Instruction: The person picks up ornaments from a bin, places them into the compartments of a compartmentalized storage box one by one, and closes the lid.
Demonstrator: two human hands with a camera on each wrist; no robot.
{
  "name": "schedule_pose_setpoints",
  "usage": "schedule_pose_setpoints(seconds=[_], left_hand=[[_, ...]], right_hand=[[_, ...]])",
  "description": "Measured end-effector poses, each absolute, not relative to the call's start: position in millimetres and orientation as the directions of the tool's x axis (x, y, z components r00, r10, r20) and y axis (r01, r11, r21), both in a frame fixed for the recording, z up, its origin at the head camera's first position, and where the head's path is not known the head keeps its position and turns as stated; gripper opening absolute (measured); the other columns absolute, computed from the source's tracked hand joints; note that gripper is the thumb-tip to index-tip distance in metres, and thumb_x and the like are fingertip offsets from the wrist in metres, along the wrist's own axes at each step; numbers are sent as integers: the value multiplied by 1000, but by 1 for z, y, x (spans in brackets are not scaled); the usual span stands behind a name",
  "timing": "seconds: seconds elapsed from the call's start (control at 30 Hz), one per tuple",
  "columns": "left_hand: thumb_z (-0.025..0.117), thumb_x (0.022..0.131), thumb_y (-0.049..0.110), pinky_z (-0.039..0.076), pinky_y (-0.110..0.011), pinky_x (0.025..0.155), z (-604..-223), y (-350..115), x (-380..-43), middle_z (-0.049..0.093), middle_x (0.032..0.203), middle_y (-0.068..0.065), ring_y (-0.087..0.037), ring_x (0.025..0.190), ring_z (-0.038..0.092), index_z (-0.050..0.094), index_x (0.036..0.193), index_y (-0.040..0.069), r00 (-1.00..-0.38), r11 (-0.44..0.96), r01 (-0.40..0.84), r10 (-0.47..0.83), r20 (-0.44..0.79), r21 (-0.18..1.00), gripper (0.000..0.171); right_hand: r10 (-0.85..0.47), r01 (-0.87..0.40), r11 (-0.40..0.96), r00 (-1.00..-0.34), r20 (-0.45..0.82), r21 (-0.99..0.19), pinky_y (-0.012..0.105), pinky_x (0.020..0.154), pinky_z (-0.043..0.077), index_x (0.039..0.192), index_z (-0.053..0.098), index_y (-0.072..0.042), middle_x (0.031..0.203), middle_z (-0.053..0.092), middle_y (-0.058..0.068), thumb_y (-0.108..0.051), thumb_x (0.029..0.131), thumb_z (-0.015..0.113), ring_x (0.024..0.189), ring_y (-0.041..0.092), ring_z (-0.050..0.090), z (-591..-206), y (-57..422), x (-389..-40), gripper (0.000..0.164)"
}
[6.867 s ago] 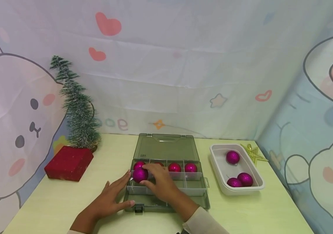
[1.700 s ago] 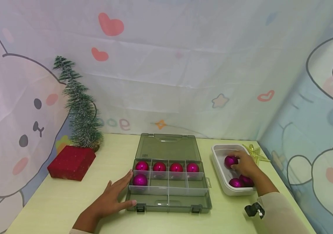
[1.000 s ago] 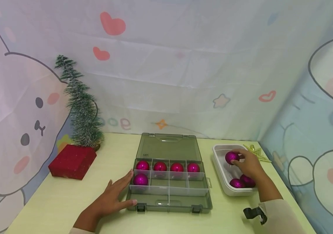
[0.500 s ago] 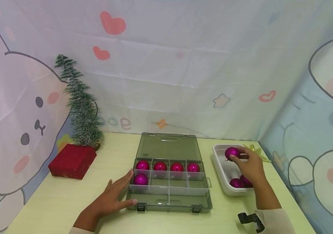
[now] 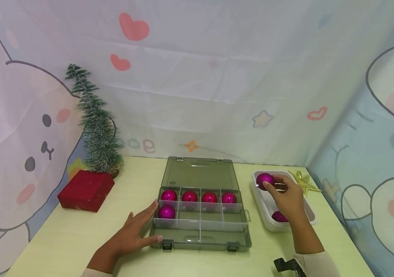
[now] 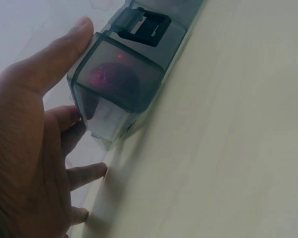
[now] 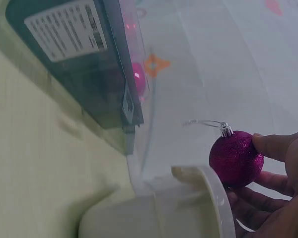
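Observation:
My right hand (image 5: 288, 198) pinches a purple glitter Christmas ball (image 5: 264, 181) between thumb and fingers, over the back left of the white tub (image 5: 264, 212). In the right wrist view the ball's silver cap and wire hook (image 7: 226, 130) point away from the palm. My left hand (image 5: 131, 236) rests against the left side of the organizer box (image 5: 224, 234), fingers spread along its wall and thumb at its front corner. Several shiny pink-red balls (image 5: 189, 196) fill the box's back row. One glitter ball (image 5: 166, 212) sits in the second row's leftmost compartment.
The box's lid (image 5: 200, 175) lies back, raised. Another glitter ball (image 5: 280, 216) lies in the tub, partly behind my right hand. A gold star (image 5: 304, 184) is beyond the tub. At left stand a red box (image 5: 86, 191) and a small artificial tree (image 5: 98, 134).
My right hand set one glitter ball in the second row's left compartment, then reached into the tub. It has lifted another ball and moved it left. The left hand stays against the box.

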State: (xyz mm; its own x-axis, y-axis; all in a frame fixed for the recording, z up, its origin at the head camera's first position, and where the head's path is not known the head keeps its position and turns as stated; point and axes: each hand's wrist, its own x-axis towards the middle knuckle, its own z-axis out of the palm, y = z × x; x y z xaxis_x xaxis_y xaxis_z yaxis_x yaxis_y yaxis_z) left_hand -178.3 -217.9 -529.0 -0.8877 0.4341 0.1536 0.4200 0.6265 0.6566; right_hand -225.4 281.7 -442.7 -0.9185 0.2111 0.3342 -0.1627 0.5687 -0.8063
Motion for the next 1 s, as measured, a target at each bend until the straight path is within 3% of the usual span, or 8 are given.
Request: schedule_pose_setpoints(seconds=[0.17, 0.33, 0.6, 0.8, 0.9, 1.0], left_hand=[[80, 94, 51, 8, -95, 115, -530, -218, -178, 31, 181, -9, -49, 163, 34, 31, 174, 13, -886, 626, 427, 433, 165, 653, 101], [81, 94, 51, 8, -95, 114, -530, -217, -178, 32, 181, -9, -49, 162, 35, 32, 173, 12, -885, 625, 431, 433, 171, 651, 101], [81, 94, 50, 9, -96, 114, -530, -217, -178, 32, 180, -10, -50, 162, 35, 33, 173, 11, -884, 626, 434, 433, 173, 648, 100], [81, 94, 50, 9, -95, 114, -529, -218, -177, 33, 180, -10, -49, 162, 35, 34, 172, 11, -888, 627, 425, 428, 168, 653, 100], [81, 94, 50, 8, -95, 114, -529, -218, -177, 33, 180, -10, -49, 162, 36, 33, 173, 11, -888, 625, 426, 428, 169, 654, 100], [81, 94, 50, 9, -95, 115, -530, -218, -177, 33, 180, -10, -49, 162, 35, 33, 173, 12, -886, 626, 429, 431, 171, 651, 100]], right_hand=[[206, -154, 543, -929, 308, -826, 0, 84, 49, 136, 70, 0, 132, 75, 23, -25, 101, 81, 113, 29, 74, -442, 265, -223, 44], [187, -169, 495, -937, 294, -852, 2, 84, 51, 142, 67, 0, 131, 74, 25, -19, 100, 81, 110, 19, 73, -442, 249, -222, 48], [122, -161, 433, -964, 235, -887, 6, 92, 52, 150, 63, -3, 144, 68, 22, -18, 103, 79, 128, 39, 71, -445, 227, -220, 52], [97, -164, 428, -969, 225, -889, 25, 103, 60, 152, 63, -5, 139, 68, 21, -14, 102, 79, 128, 39, 72, -448, 204, -218, 54], [82, -181, 427, -968, 238, -886, 38, 105, 63, 148, 66, -3, 137, 69, 20, -14, 100, 81, 126, 39, 73, -450, 191, -217, 51], [68, -211, 423, -962, 263, -881, 43, 104, 64, 144, 69, -2, 136, 71, 21, -14, 98, 83, 122, 39, 75, -452, 179, -216, 50]])
